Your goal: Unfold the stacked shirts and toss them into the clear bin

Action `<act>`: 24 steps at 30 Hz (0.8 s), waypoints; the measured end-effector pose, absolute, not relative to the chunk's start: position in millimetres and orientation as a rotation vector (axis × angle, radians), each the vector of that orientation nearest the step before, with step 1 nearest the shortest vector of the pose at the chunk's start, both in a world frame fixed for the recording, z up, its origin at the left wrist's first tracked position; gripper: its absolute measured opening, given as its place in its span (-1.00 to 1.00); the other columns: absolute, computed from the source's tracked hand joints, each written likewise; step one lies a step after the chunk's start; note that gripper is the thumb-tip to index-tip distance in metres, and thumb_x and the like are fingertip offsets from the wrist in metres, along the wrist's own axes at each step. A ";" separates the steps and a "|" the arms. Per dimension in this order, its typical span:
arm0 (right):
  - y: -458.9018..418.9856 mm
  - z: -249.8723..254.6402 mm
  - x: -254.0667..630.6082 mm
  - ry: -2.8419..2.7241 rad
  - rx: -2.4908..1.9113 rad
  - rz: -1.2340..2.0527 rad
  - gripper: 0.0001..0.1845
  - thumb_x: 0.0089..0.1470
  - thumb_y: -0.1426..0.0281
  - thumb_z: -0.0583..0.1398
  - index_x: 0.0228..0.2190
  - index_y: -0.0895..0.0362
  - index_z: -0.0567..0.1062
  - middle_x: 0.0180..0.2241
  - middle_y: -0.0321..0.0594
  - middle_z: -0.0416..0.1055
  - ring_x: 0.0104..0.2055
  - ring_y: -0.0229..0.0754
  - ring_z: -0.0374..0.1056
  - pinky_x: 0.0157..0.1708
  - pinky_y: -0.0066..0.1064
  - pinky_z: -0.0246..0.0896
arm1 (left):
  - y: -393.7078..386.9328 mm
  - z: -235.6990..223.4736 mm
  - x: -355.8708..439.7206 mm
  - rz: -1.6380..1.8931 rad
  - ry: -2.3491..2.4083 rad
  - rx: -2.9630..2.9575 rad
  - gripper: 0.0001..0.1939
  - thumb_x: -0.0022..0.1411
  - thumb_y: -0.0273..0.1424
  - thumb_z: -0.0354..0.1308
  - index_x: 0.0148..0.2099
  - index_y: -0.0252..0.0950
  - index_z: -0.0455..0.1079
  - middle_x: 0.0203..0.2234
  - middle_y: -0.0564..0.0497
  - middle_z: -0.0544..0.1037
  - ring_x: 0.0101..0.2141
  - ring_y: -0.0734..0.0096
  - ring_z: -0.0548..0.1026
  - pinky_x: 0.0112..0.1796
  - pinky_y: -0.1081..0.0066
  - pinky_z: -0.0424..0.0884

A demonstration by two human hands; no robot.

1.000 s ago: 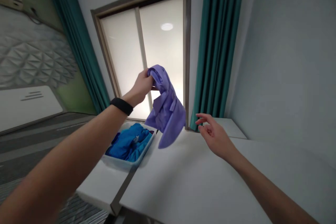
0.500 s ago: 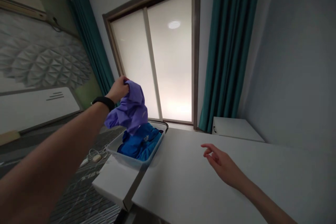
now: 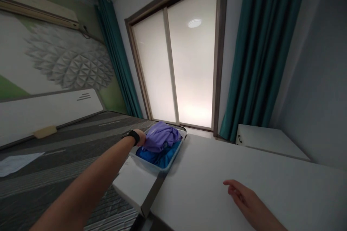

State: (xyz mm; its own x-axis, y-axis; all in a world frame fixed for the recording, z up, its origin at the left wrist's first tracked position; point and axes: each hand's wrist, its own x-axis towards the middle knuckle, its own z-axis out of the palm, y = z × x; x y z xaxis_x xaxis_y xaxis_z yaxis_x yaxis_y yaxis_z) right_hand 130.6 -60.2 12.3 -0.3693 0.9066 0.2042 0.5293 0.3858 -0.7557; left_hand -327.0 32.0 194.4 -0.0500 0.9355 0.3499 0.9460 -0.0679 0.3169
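A crumpled purple garment (image 3: 160,138) lies on top of blue clothing (image 3: 157,158) inside a clear plastic bin (image 3: 155,169). At the garment's left edge, my left hand (image 3: 141,137) is down at the bin and closed on the cloth, its fingertips partly hidden. A black band circles that wrist. Over the white tabletop, well to the right of the bin, my right hand (image 3: 241,195) is empty, with the index finger stretched out and the others loosely bent, fingers apart.
The bin stands partly on a white box (image 3: 138,184) beside the white table (image 3: 200,184). On the left is a bed with a dark striped cover (image 3: 89,144), a sheet of paper (image 3: 20,163) and a headboard. A low white cabinet (image 3: 271,139) stands by the teal curtain (image 3: 262,61).
My left hand has lowered the purple garment from above the bin onto the blue clothing. The view has shifted left; my right hand stays over the table, lower in the picture.
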 end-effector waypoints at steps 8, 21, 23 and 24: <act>-77.1 -30.7 161.3 -2.279 -1.146 0.212 -0.71 0.20 0.33 0.07 -0.13 0.02 0.53 -0.12 -0.09 0.51 -0.05 -0.02 0.42 -0.01 -0.08 0.33 | 66.1 169.5 -319.8 -0.404 -2.072 -2.179 -0.39 0.30 -0.02 -0.02 0.31 -0.14 0.14 0.30 -0.19 0.12 0.27 -0.11 0.06 0.16 -0.06 0.08; -101.8 -32.1 175.6 -2.239 -1.156 0.003 -0.74 0.18 0.38 0.12 -0.12 0.02 0.52 -0.10 -0.11 0.50 -0.05 -0.06 0.42 -0.04 -0.18 0.36 | 83.7 59.8 -319.1 -0.245 -2.329 -2.057 -0.26 0.28 0.02 -0.09 0.35 -0.33 0.04 0.16 -0.33 0.30 0.15 -0.08 0.28 0.10 0.02 0.17; -106.2 -22.6 171.9 -2.200 -1.158 0.043 -0.73 0.19 0.41 0.10 -0.11 0.04 0.50 -0.11 -0.11 0.50 -0.06 -0.07 0.42 -0.04 -0.17 0.36 | 81.1 68.2 -309.6 -0.234 -2.356 -2.000 -0.21 0.25 0.07 -0.08 0.36 -0.29 0.00 0.22 -0.36 0.22 0.18 -0.22 0.22 0.08 -0.15 0.12; -111.5 -18.0 170.4 -2.175 -1.155 0.068 -0.72 0.19 0.42 0.08 -0.10 0.04 0.50 -0.12 -0.12 0.51 -0.07 -0.08 0.42 -0.04 -0.17 0.36 | 78.0 74.4 -301.7 -0.229 -2.344 -1.972 -0.20 0.24 0.06 -0.06 0.37 -0.29 -0.03 0.25 -0.37 0.17 0.20 -0.27 0.18 0.08 -0.23 0.07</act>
State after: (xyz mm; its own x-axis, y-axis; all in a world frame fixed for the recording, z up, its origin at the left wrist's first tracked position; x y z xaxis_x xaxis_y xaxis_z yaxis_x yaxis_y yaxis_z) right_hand 170.4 -111.5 -18.0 -0.3875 0.7536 0.5310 0.7192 0.6075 -0.3373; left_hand -301.7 78.0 74.4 -0.1744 0.9733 0.1490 0.9838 0.1658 0.0686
